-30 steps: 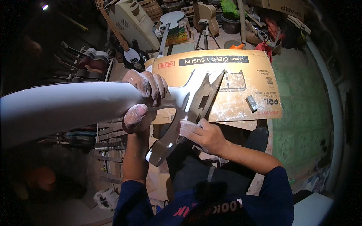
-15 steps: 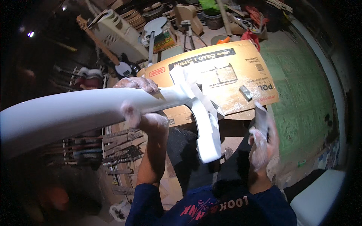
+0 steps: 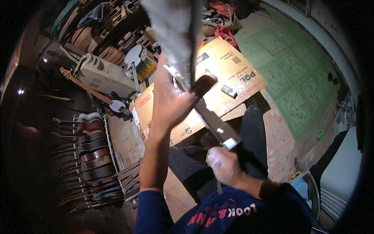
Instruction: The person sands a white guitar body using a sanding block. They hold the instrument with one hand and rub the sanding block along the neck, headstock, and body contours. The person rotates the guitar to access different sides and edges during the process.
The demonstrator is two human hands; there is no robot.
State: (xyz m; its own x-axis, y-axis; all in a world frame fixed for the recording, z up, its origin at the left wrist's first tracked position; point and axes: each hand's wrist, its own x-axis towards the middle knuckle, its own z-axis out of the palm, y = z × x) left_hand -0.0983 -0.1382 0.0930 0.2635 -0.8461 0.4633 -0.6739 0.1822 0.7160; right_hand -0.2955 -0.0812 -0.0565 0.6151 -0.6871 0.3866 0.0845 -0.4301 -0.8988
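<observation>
Pale workpiece (image 3: 173, 39) is slanting from twelve toward five o'clock; our left hand (image 3: 175, 103) is gripping its middle, presumably for steadiness, our right hand (image 3: 225, 164) curling near its end, contents unclear.

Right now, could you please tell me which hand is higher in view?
The left hand, gripping the grey piece, left of the dark block; the right hand sits lower, below that block.

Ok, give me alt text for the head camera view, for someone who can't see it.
A person's left hand grips a long, pale workpiece; the dusty right hand, blurred, is close to its lower end. Behind them lies a cardboard sheet with a small dark block on it, and guitars line up at left.
</observation>
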